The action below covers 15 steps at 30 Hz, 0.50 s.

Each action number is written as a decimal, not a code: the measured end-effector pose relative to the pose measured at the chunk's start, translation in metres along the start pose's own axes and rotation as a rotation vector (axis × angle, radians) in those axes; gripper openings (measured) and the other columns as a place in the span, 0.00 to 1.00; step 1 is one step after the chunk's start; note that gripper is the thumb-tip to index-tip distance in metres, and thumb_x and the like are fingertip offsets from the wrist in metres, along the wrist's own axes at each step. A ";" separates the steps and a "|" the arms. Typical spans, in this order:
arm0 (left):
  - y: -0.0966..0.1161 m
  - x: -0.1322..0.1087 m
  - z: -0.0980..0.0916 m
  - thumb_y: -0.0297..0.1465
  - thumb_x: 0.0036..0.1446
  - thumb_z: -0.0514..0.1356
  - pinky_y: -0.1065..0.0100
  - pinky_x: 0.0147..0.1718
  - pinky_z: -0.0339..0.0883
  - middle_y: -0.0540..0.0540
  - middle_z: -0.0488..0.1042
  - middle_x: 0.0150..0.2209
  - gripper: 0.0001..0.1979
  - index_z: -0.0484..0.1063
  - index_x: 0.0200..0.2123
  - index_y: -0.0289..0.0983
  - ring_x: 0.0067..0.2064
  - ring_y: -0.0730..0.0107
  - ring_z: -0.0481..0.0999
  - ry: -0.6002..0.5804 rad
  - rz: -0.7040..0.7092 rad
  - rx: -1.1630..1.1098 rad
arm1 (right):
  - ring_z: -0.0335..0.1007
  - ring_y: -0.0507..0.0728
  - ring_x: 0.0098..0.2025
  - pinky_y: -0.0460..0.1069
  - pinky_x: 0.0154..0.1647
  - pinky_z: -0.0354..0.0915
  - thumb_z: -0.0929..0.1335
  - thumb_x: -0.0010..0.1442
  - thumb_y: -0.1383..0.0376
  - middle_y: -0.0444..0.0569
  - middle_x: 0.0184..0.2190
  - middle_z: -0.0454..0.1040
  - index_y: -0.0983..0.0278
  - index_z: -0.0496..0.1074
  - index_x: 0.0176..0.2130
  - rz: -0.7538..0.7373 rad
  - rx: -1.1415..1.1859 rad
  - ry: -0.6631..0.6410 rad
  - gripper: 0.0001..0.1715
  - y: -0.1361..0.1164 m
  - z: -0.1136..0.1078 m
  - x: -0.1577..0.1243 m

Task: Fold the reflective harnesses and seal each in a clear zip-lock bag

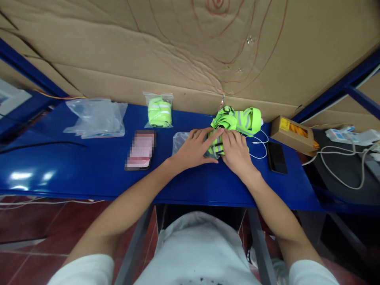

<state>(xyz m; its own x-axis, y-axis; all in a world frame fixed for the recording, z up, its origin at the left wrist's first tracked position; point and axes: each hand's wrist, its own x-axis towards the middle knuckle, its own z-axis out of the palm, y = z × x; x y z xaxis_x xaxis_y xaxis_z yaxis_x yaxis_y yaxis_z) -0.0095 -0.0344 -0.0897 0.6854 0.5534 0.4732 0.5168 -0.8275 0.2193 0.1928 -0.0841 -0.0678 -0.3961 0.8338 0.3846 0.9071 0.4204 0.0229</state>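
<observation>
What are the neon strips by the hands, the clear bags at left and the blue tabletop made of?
Neon strips: probably fabric webbing, mostly matt with greyer stripes that may be reflective; they loop and coil flexibly.
Clear bags: thin, shiny plastic film, judging by their see-through, wrinkled look.
Blue tabletop: smooth and glossy, with bright reflections; perhaps painted metal, though laminate is possible.

There are two hands [194, 149] [237, 152]; two phones [141, 150] [277, 157]; one carton [293, 136]; one fully-bagged bundle [160, 113].
</observation>
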 end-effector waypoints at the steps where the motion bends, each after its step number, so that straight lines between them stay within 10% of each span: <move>1: 0.001 0.000 0.000 0.57 0.53 0.68 0.42 0.63 0.55 0.25 0.64 0.66 0.57 0.48 0.76 0.39 0.67 0.34 0.65 0.005 0.004 0.014 | 0.60 0.77 0.65 0.69 0.60 0.62 0.64 0.62 0.74 0.70 0.65 0.66 0.74 0.56 0.71 0.005 -0.010 0.001 0.40 -0.002 0.000 0.000; 15: -0.008 0.001 0.003 0.58 0.46 0.73 0.44 0.62 0.64 0.30 0.65 0.67 0.67 0.38 0.77 0.43 0.64 0.38 0.70 0.077 -0.170 -0.444 | 0.52 0.67 0.75 0.67 0.72 0.58 0.69 0.60 0.70 0.61 0.71 0.55 0.59 0.50 0.73 -0.192 0.537 0.038 0.48 0.025 -0.001 0.002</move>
<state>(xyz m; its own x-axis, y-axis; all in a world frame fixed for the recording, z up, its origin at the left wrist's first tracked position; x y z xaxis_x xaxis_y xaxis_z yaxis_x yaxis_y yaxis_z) -0.0111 -0.0273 -0.0934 0.5614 0.6897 0.4573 0.3377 -0.6955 0.6342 0.2148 -0.0729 -0.0655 -0.5320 0.7151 0.4533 0.6160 0.6942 -0.3723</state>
